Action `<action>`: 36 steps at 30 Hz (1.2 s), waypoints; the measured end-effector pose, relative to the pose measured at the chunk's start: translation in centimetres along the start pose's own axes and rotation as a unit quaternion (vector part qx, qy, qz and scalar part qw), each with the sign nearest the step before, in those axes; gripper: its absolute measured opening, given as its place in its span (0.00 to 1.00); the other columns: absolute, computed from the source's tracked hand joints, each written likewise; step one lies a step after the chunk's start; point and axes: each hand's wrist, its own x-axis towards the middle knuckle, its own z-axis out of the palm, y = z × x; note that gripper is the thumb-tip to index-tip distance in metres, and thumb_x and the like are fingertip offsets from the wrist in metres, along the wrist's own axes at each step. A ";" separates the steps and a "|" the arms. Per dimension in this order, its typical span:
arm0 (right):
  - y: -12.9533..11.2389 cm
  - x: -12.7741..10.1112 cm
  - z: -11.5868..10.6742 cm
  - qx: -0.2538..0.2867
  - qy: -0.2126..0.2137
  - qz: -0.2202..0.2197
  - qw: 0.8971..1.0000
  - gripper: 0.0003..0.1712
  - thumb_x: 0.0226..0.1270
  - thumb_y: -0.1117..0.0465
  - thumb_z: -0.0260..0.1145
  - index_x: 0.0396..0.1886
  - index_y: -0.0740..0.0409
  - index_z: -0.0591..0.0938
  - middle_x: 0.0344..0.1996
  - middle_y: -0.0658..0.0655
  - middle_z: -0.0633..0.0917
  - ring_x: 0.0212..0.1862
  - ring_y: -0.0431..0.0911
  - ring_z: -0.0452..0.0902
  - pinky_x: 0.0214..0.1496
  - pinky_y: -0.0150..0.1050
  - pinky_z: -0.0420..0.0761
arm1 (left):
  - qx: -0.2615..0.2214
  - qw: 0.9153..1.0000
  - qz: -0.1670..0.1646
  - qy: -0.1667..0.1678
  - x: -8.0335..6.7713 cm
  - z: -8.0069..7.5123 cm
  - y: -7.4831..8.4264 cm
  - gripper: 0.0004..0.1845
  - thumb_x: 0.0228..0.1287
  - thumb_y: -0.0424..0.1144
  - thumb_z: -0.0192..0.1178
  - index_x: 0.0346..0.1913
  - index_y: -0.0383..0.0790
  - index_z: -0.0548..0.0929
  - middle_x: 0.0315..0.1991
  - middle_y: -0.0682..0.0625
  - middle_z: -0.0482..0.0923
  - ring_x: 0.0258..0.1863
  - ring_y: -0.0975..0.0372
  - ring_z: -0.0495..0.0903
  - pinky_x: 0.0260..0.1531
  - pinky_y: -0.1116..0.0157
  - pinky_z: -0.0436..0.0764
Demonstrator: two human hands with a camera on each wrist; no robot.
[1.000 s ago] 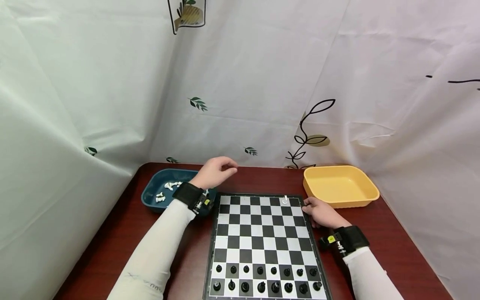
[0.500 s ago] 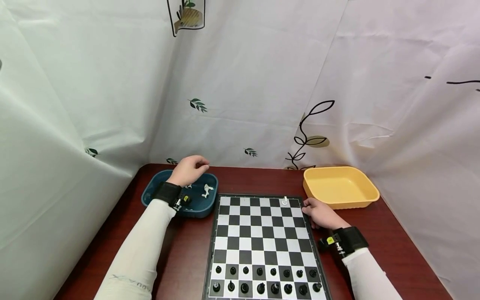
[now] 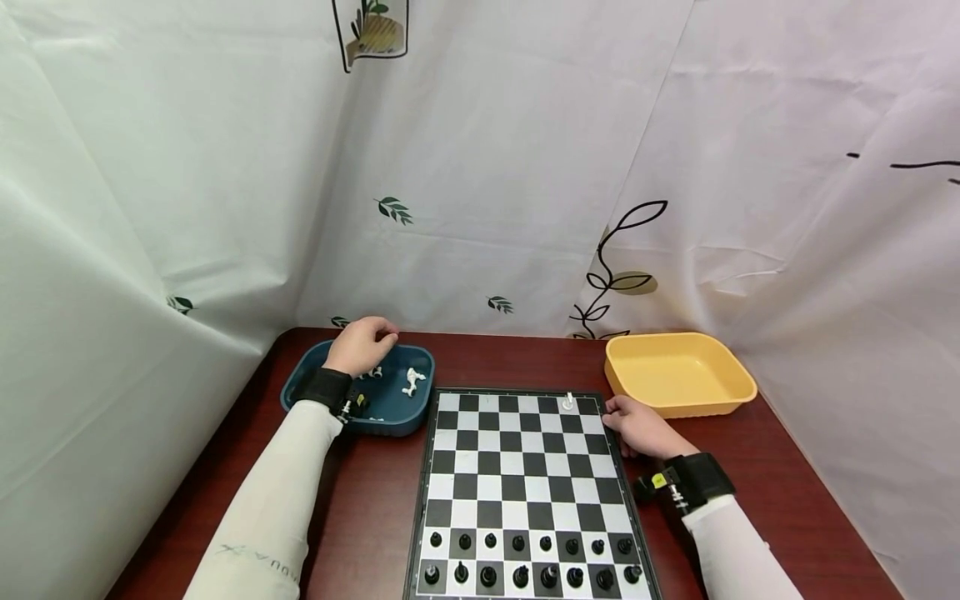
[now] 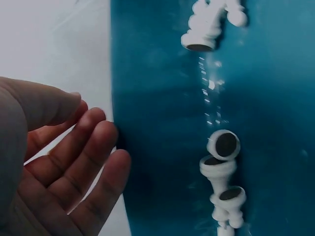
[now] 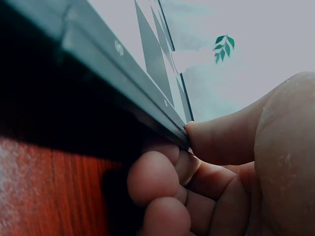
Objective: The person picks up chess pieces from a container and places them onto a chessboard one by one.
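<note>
My left hand [image 3: 358, 346] is over the blue tray [image 3: 405, 423] at the back left. In the left wrist view its fingers [image 4: 101, 140] are loosely bent, with nothing between them and the thumb. White chess pieces [image 4: 221, 172] lie on their sides in the tray, to the right of those fingertips. My right hand [image 3: 643, 427] grips the right edge of the chessboard [image 3: 513, 488]. The right wrist view has the thumb [image 5: 221, 140] at the board's side and the fingers curled below it. One white chess piece [image 3: 568, 402] stands in the board's far row, near the right corner.
Two rows of black chess pieces [image 3: 521, 575] stand along the board's near side. A yellow tray [image 3: 720, 408] sits at the back right, just beyond my right hand. A pale patterned cloth [image 3: 487, 167] hangs behind the dark red table [image 3: 360, 517].
My left hand has moved left from the board's far left corner to above the blue tray. My right hand stays at the board's edge.
</note>
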 end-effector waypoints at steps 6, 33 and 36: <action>-0.4 -0.3 0.4 -0.008 0.015 0.014 1.000 0.12 0.85 0.63 0.59 0.56 0.69 0.77 0.27 0.58 0.81 0.20 0.50 0.78 0.26 0.46 0.81 | 0.027 1.000 0.011 -0.012 -0.5 0.9 -0.4 0.07 0.82 0.41 0.67 0.51 0.42 0.90 0.42 0.47 0.88 0.37 0.55 0.83 0.40 0.52 0.84; -0.3 -0.2 0.5 -0.015 0.018 0.017 1.000 0.12 0.86 0.63 0.59 0.57 0.69 0.77 0.27 0.58 0.81 0.20 0.50 0.78 0.26 0.45 0.81 | 0.037 0.984 0.016 -0.173 -1.0 2.4 0.8 0.09 0.73 0.47 0.77 0.34 0.49 0.90 0.26 0.56 0.85 0.23 0.61 0.83 0.30 0.60 0.82; -0.4 -0.3 0.5 -0.014 0.018 0.016 1.000 0.12 0.86 0.63 0.59 0.57 0.69 0.77 0.28 0.57 0.81 0.20 0.50 0.78 0.27 0.46 0.81 | 0.051 0.981 0.006 -0.187 -1.0 2.7 0.9 0.12 0.71 0.50 0.78 0.32 0.50 0.89 0.25 0.55 0.84 0.23 0.61 0.83 0.29 0.60 0.80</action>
